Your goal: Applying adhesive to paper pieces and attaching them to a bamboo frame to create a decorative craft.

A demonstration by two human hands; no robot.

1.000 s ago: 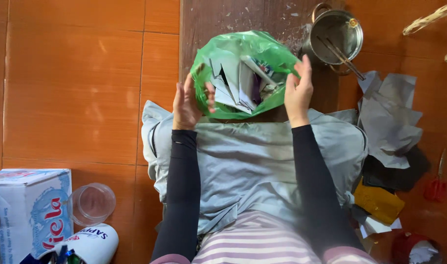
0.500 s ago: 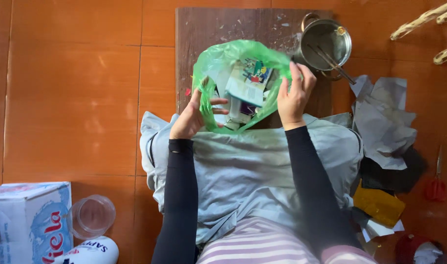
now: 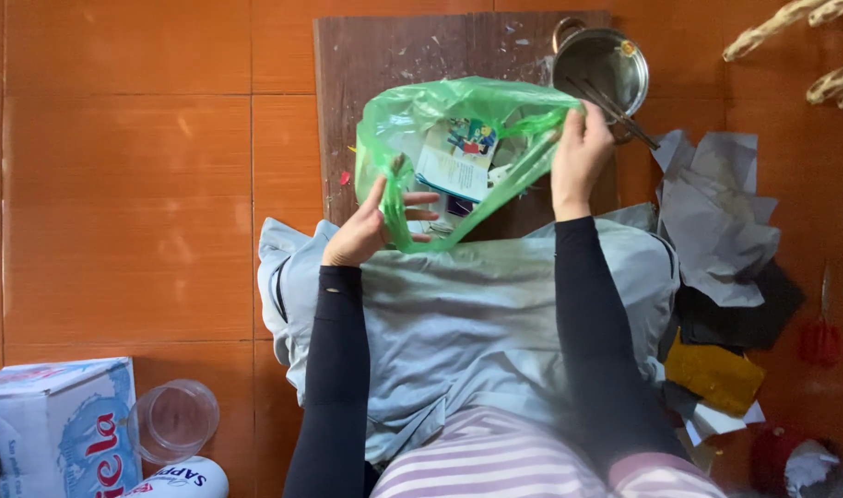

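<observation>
as i'm watching: both hands are gripping one bag
left hand (image 3: pixel 366 235): pinching green plastic bag (image 3: pixel 458 101) rim
right hand (image 3: pixel 578 157): clutching the opposite rim
inside: papers (image 3: pixel 458 161) are showing

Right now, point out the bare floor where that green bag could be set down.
The widest bare patch is the orange tiled floor, left of the wooden board and above the cardboard box and clear plastic cup. The right side is crowded: metal pot, grey paper scraps, yellow scrap. Both hands, left hand and right hand, hold the green bag over the board.
</observation>
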